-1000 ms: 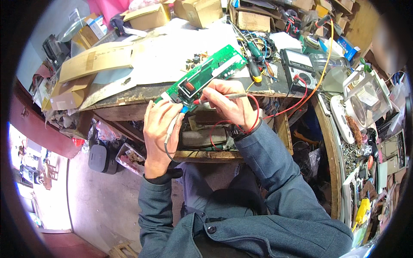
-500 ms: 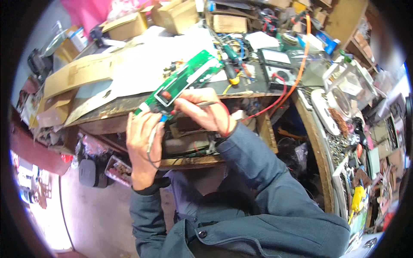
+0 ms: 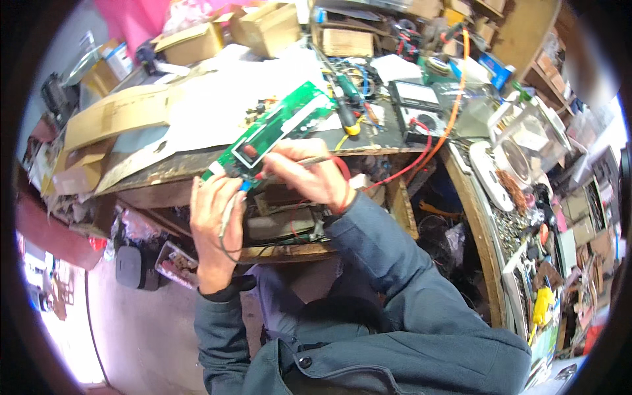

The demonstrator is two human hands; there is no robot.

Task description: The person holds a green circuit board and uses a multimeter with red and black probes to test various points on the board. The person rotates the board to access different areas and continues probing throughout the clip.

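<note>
A long green circuit board [image 3: 289, 118] is held tilted above the bench's front edge, its lower left end in the fingers of my left hand [image 3: 214, 230]. A slim grey probe or lead [image 3: 227, 220] with a blue end [image 3: 245, 186] also lies in that hand, near the board's lower edge. My right hand [image 3: 311, 176] pinches a test probe [image 3: 316, 160], its red end close to the same edge; whether it touches is too small to tell. A red lead [image 3: 395, 179] runs behind my right hand to a black multimeter [image 3: 421, 112] on the bench.
White sheets [image 3: 197, 122] and cardboard [image 3: 118, 118] cover the wooden bench. Screwdrivers [image 3: 347, 118] and wires lie right of the board. An orange cable [image 3: 464, 72] hangs at the right, beside a side bench crowded with parts. Below, an open shelf [image 3: 289, 250] spans in front of my knees.
The whole view has shifted slightly. Both hands keep their grip, with the board and the probe in nearly the same place relative to each other.
</note>
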